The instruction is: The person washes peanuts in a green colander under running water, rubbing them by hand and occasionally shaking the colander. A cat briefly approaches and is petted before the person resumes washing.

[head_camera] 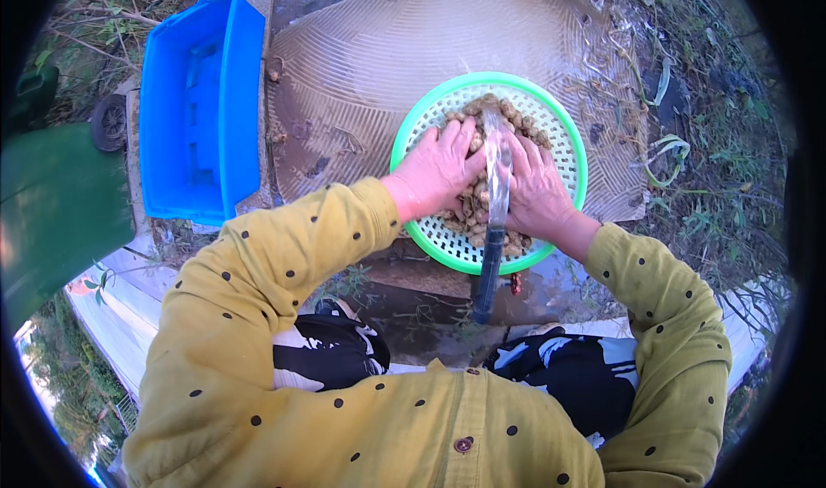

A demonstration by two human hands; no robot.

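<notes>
A round plastic colander with a green rim [579, 141] and a pale perforated inside rests on a ridged slab. Unshelled peanuts [477, 194] lie heaped in it. My left hand [440, 165] presses on the left side of the heap, its fingers slightly spread. On the right side, my right hand [539, 185] lies over the peanuts with its fingers spread. Between the two hands a stream of water [498, 165] pours from a dark pipe or hose end [490, 269] onto the heap. The hands partly hide the peanuts, and both palms are out of sight.
The wet, ridged slab [361, 56] spreads under and behind the colander, with plant scraps on its right part. At the left stands an empty blue plastic crate [242, 101], and a green wheeled bin [61, 191] lies farther left. Grass and weeds [716, 198] border the right side.
</notes>
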